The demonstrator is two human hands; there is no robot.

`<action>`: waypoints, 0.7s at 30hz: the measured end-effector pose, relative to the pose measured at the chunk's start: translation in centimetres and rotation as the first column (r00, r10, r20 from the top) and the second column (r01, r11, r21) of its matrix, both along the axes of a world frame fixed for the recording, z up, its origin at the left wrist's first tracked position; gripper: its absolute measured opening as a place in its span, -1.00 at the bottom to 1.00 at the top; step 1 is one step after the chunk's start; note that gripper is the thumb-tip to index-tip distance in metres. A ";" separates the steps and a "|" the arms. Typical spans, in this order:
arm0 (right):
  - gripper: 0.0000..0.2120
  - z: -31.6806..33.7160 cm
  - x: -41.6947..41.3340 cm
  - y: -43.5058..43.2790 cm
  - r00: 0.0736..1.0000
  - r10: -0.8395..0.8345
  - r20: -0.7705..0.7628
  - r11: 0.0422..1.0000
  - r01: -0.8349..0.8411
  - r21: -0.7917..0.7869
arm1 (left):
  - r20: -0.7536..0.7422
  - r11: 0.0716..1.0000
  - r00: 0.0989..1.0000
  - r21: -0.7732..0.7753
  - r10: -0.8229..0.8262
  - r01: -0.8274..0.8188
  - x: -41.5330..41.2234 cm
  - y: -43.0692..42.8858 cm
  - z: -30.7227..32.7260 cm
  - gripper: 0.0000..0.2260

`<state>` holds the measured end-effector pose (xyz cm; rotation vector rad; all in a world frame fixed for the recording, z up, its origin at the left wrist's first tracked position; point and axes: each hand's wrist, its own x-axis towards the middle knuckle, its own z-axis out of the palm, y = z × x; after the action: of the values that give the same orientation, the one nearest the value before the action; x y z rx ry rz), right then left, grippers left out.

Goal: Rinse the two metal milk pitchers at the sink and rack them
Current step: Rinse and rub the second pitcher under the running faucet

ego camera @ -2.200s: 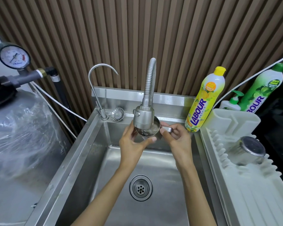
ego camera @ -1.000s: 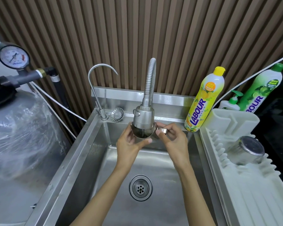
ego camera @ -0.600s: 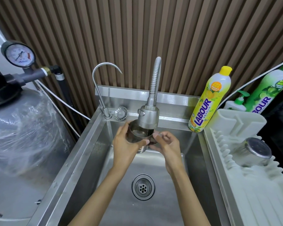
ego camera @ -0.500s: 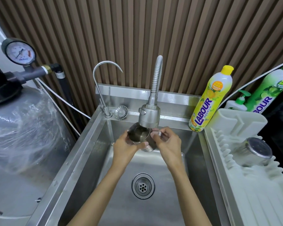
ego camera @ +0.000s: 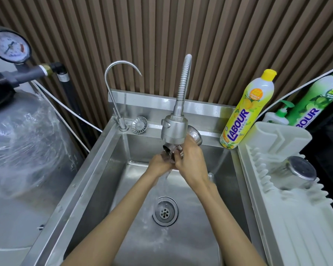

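Count first: two metal pitchers; the first pitcher (ego camera: 195, 135) is tipped over under the sprayer faucet (ego camera: 174, 129) above the sink (ego camera: 108, 179), the second pitcher (ego camera: 296, 172) sits upside down on the white rack (ego camera: 296, 227) to the right. Two taps (the other's a skinny gooseneck tap (ego camera: 119, 89)), two LABOUR bottles, yellow bottle (ego camera: 247, 112) and green bottle (ego camera: 315, 104), plus one pump bottle (ego camera: 277, 116) between them.

Right hand (ego camera: 190, 160) is wrapped round the first pitcher; left hand (ego camera: 160, 164) is tucked against its lower end, but whether it's actually gripping I can't tell; running water and the sprayer head hide most of the pitcher. Water runs down to the drain (ego camera: 164, 211); the green bottle is cut off at the edge; a loose strainer (ego camera: 139, 125) lies on the back ledge, a pressure gauge (ego camera: 9, 47) sits far left.
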<state>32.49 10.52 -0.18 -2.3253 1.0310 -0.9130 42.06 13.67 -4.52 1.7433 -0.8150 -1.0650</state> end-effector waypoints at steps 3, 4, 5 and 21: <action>-0.72 -0.4 -0.1 -0.2 1.000 0.000 -0.014 0.999 0.000 -0.041 | -0.005 1.000 1.000 0.018 -0.023 0.023 0.1 -0.2 -0.5 -0.88; -0.73 -0.5 -0.1 -0.3 1.000 0.014 -0.017 0.998 -0.015 -0.060 | -0.001 0.999 0.999 0.026 -0.034 0.034 0.1 -0.2 -0.6 -0.87; -0.73 -0.5 -0.2 -0.4 0.999 0.031 -0.020 0.996 -0.032 -0.083 | 0.002 0.999 0.999 0.026 -0.046 0.046 0.1 -0.3 -0.7 -0.83; -0.76 -2.4 -3.2 -0.7 0.713 -0.232 0.662 0.712 -0.339 0.615 | -0.248 0.910 0.965 -0.377 0.079 -0.171 -0.7 1.9 0.3 -0.47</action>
<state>29.24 9.85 -2.58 -1.1667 0.7494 -1.0167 41.32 15.56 -4.25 1.2863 -0.7044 -0.9179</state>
